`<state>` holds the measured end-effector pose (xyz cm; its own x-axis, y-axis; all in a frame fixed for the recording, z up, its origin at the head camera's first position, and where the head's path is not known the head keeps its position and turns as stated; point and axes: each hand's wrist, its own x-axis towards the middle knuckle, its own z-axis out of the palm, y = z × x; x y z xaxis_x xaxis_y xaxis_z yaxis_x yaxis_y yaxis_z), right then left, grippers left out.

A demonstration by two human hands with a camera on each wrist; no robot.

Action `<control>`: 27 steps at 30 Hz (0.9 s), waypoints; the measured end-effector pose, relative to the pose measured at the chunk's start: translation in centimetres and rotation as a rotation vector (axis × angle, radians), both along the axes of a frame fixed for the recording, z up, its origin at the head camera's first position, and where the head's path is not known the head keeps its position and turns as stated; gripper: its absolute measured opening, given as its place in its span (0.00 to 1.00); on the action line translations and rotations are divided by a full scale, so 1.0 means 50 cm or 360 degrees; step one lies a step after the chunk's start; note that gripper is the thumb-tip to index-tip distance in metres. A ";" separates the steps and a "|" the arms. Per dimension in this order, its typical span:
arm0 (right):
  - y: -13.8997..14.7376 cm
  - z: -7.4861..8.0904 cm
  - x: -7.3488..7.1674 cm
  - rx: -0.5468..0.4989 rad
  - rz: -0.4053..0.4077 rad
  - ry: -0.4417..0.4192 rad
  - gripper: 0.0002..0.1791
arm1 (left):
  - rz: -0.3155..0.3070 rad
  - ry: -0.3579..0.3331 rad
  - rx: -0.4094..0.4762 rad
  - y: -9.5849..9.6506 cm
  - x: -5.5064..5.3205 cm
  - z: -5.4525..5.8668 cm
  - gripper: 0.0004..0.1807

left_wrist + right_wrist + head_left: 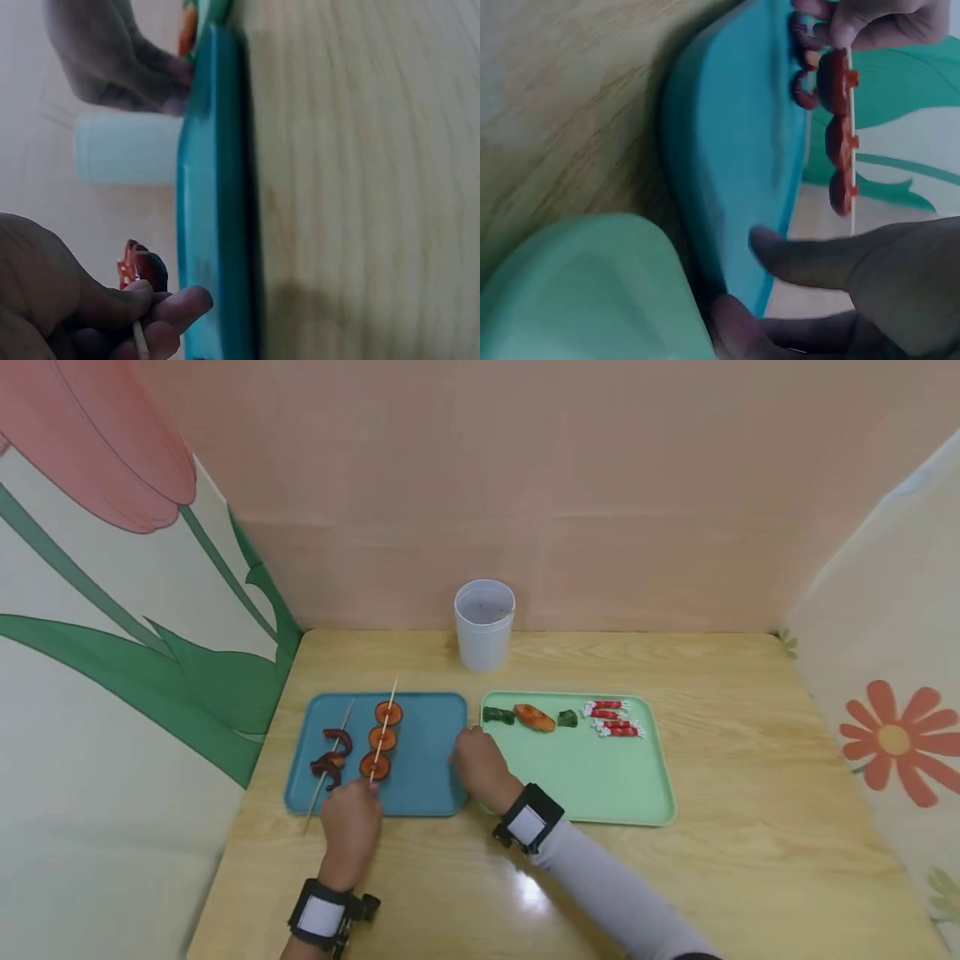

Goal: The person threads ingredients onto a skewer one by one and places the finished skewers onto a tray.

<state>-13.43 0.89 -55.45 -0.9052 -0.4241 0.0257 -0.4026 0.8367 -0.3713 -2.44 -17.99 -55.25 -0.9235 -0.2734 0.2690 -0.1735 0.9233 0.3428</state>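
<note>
My left hand (pixel 351 822) pinches the near end of a wooden skewer (pixel 393 689) between thumb and fingertips. Three round reddish-brown slices (pixel 382 738) are threaded on it, raised above the blue tray (pixel 431 752). Beside them on that tray lies a second skewer (pixel 307 814) with dark red curled pieces (pixel 327 765), its lower end sticking out past the near rim. My right hand (pixel 483 768) is at the blue tray's right rim. In the right wrist view its thumb (pixel 810 259) lies over the inside of the rim and a finger (pixel 739 326) meets the outside.
A light green tray (pixel 592 785) stands close on the right, carrying dark green pieces (pixel 498 716), an orange-brown piece (pixel 534 717) and several red-and-white wrapped candies (pixel 617 729). A whitish cup (pixel 483 639) stands behind the trays, near the back wall.
</note>
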 end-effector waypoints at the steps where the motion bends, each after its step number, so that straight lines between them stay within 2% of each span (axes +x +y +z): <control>1: -0.003 -0.003 0.000 0.0046 -0.0004 0.0030 0.07 | 0.0013 -0.0029 0.0018 -0.005 -0.002 -0.005 0.17; 5: -0.013 -0.011 -0.008 0.0154 -0.0067 0.0079 0.07 | 0.0074 -0.0097 0.0052 -0.024 -0.009 -0.022 0.11; 11: -0.034 -0.015 -0.028 0.0155 -0.0182 0.0002 0.08 | 0.0149 -0.0138 0.0044 -0.040 -0.019 -0.040 0.09; 16: -0.040 -0.013 -0.035 0.0142 -0.0245 -0.0097 0.08 | 0.0146 -0.0162 0.0023 -0.035 -0.023 -0.038 0.09; 22: -0.041 -0.012 -0.034 0.0121 -0.0285 -0.0095 0.08 | 0.0140 -0.0159 0.0015 -0.029 -0.027 -0.031 0.08; 27: -0.038 -0.021 -0.038 0.0120 -0.0290 -0.0108 0.09 | 0.0169 -0.0246 -0.0045 -0.027 -0.030 -0.028 0.09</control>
